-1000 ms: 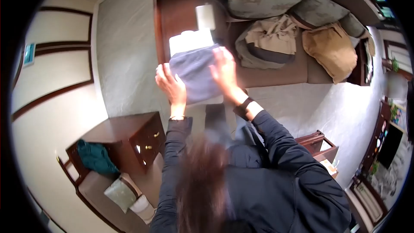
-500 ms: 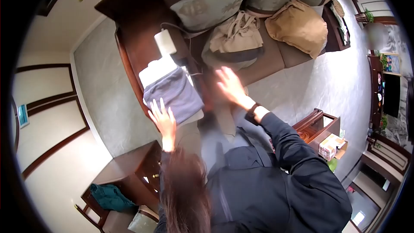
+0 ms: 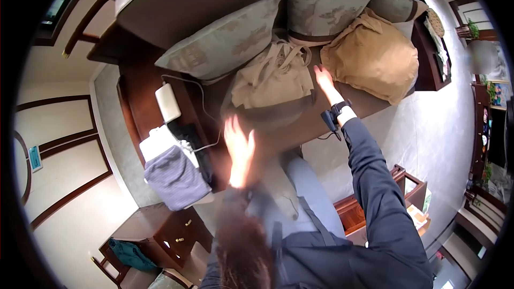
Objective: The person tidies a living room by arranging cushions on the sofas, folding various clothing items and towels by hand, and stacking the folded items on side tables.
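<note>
My left hand (image 3: 239, 142) is blurred, fingers spread and empty, just below the beige bag (image 3: 273, 77) on the sofa. Between that bag and the tan cushion-like bundle (image 3: 375, 56) is my right hand (image 3: 324, 79), near the bundle's left edge; its fingers are partly seen and whether they touch the fabric I cannot tell. A folded grey-purple cloth (image 3: 175, 177) lies over white items (image 3: 159, 142) on the wooden side table (image 3: 140, 96). A white power bank-like box (image 3: 168, 103) with a cable rests above them.
Patterned cushions (image 3: 225, 40) lean along the sofa back. At lower left are a wooden cabinet (image 3: 160, 230) and a teal cloth (image 3: 131, 254). An open wooden drawer (image 3: 353, 214) stands at lower right. Pale floor (image 3: 380, 134) runs along the sofa front.
Both hands have left the grey-purple cloth and moved right, toward the sofa. The cloth stays on the white items. The view has turned toward the sofa.
</note>
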Demonstrator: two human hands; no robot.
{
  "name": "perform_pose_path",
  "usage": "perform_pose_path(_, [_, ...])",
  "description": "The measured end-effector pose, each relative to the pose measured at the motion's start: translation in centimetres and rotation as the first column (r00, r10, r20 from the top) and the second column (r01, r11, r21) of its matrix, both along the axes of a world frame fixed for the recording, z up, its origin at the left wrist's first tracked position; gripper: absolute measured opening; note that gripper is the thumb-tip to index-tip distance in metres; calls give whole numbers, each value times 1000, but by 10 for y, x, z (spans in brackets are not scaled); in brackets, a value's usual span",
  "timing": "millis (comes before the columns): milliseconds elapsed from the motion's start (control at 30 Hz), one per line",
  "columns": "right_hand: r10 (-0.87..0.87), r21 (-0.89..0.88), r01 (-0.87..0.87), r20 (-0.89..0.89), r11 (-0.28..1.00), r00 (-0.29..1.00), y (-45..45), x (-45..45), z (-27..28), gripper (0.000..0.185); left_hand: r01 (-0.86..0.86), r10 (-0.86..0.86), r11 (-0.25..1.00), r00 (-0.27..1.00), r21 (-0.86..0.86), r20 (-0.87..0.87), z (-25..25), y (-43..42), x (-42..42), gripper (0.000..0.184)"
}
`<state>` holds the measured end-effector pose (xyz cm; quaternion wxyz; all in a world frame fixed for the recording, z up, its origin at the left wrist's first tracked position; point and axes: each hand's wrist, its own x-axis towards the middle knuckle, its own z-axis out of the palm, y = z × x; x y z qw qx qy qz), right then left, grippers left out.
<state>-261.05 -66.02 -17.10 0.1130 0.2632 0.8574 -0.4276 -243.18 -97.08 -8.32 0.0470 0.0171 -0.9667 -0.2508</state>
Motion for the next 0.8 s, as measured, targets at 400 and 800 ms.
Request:
perform_pose_path(400, [-146,-580,283,273,764,951,106,140,-60,68,103,14,946,935,-308,355,-162,68,-205,57])
perform_pose_path(800, [-316,-882,448,471,-147,823,79,127,12,49,421,-521,841,799,341,300,74,141,-27,26])
